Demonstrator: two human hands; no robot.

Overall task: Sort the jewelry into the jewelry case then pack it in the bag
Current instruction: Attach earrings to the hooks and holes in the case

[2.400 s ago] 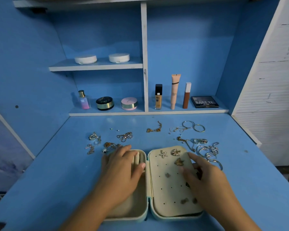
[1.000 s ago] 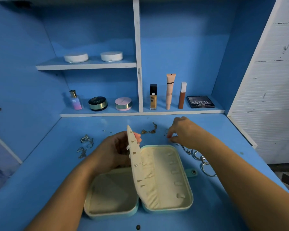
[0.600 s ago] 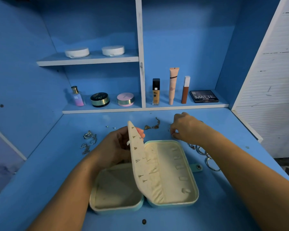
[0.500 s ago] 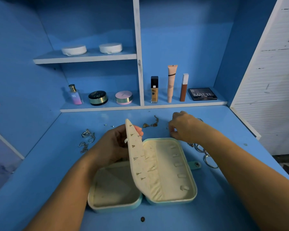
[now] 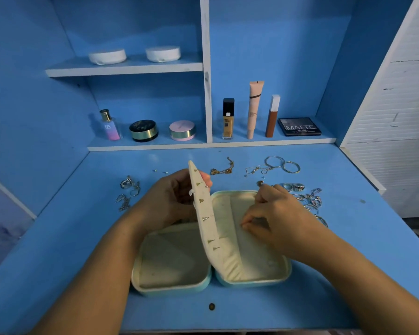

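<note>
A mint and cream jewelry case (image 5: 172, 284) lies open on the blue desk. My left hand (image 5: 166, 201) grips its cream earring panel (image 5: 205, 213) and holds it upright; earring posts stick out of it. My right hand (image 5: 272, 215) is over the case's right half with thumb and fingers pinched together; something small may be in the pinch, but I cannot make it out. Loose jewelry lies behind: a gold chain (image 5: 221, 169), hoop earrings (image 5: 282, 164), silver rings (image 5: 294, 187) and silver pieces (image 5: 128, 187) at the left.
Cosmetics stand on the low shelf: a perfume bottle (image 5: 109, 125), two compacts (image 5: 143, 130), foundation bottle (image 5: 228, 118), tubes and a MATTE palette (image 5: 299, 126). Two white round boxes (image 5: 107, 56) sit on the upper shelf. A white panel (image 5: 397, 105) borders the desk at right.
My left hand lifted the earring panel upright. My right hand reached back to the loose jewelry, then came down over the case's right half with fingers pinched.
</note>
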